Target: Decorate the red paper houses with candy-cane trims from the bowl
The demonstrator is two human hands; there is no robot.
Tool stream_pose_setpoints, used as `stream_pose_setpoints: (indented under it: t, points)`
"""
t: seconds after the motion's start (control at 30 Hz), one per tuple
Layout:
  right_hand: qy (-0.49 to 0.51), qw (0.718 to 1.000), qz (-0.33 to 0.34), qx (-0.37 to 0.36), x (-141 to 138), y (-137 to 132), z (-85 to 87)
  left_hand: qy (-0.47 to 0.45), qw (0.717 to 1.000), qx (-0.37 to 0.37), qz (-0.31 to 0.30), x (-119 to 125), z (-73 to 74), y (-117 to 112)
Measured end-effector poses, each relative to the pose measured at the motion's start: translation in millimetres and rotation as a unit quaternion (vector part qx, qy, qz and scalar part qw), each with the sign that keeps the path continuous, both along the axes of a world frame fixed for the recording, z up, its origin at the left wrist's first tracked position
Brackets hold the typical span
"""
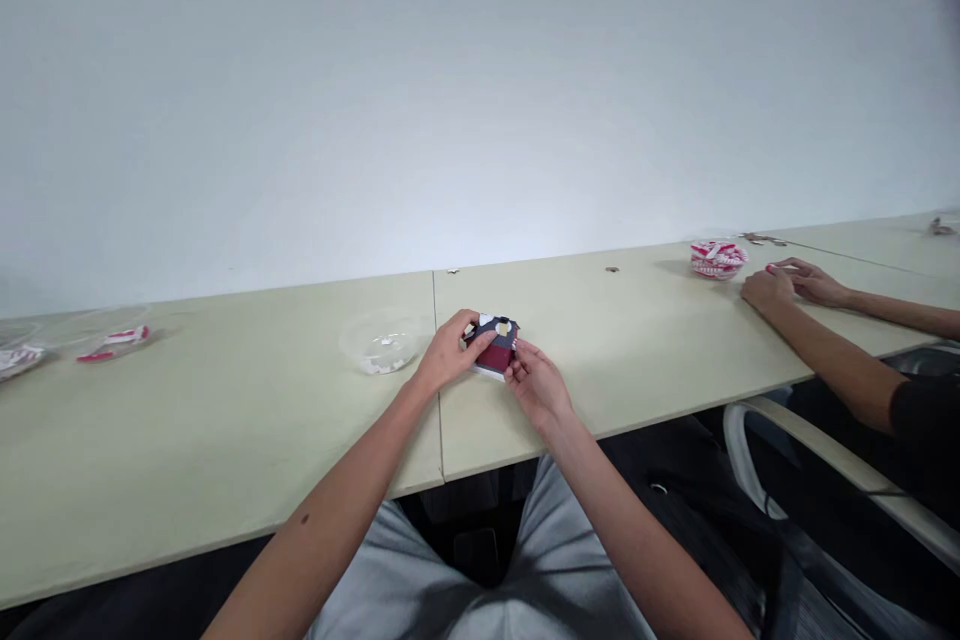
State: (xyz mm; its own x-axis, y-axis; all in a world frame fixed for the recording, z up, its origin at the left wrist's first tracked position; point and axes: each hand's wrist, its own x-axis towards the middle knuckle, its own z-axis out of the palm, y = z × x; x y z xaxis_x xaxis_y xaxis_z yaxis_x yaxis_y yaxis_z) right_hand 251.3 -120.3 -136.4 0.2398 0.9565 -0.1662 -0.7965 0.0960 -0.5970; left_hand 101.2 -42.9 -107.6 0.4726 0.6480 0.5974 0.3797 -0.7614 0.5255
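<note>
Between my hands, just above the table, is a small box-like piece (pixel 495 357), dark grey on top and dark red below, with white and yellowish patches; its exact kind is unclear. My left hand (pixel 451 350) grips its left side, thumb across the front. At the right edge, the fingertips of my right hand (pixel 537 382) are pinched against the piece. Whether they also hold something tiny there, I cannot make out. Left of my left hand stands a clear plastic bowl (pixel 382 345) with a few small white bits inside.
The table (pixel 247 420) runs along a white wall, with a seam near my hands. Tubs of red-and-white pieces (pixel 718 260) stand right and left (pixel 112 345). A co-worker's hands (pixel 787 285) work at the right, beside a chair armrest (pixel 832 450). Small flat bits (pixel 613 269) lie near the wall.
</note>
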Motion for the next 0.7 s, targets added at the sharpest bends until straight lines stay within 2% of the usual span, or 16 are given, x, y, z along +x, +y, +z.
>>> stream_pose_setpoints:
  t: [0.47, 0.7]
  points:
    - [-0.008, 1.0, -0.022, 0.011, -5.5, -5.9, 1.0, 0.012, 1.0, -0.004, 0.002, -0.9, 3.9, -3.9]
    - [-0.041, 0.999, -0.029, 0.008, -9.4, -13.7, 9.3, 0.026, 0.997, 0.073, 0.018, -1.6, 5.0, -4.0]
